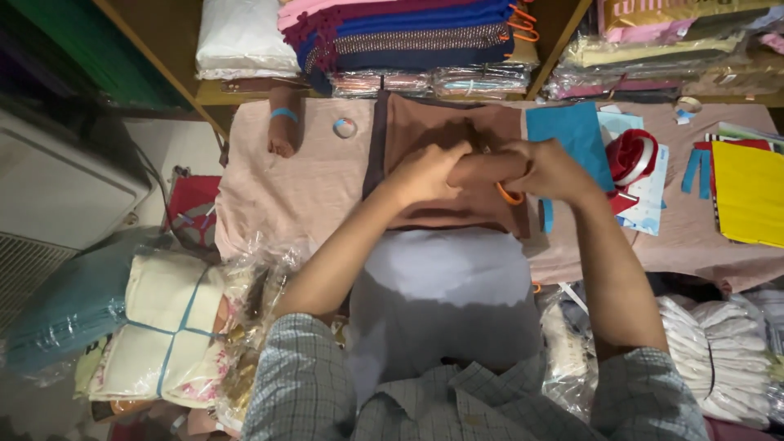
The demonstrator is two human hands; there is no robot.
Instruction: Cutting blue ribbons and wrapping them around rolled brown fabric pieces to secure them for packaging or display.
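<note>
A low table draped in pale pink cloth filled the middle of the view, set in a crowded fabric store room; wooden shelves at 12 o'clock carried folded textiles in pink, blue and maroon, and plastic-wrapped bundles lay on the floor at 8 and 4 o'clock. A soft, matte brown fabric, folded to a rectangle, lay at the table's centre. The left hand was closed on the fabric's upper layer. The right hand was curled beside it, touching it, around orange-handled scissors. At 2 o'clock lay a blue sheet, a red ribbon roll and, farther right, a yellow sheet. A tape roll sat at 11 o'clock.
</note>
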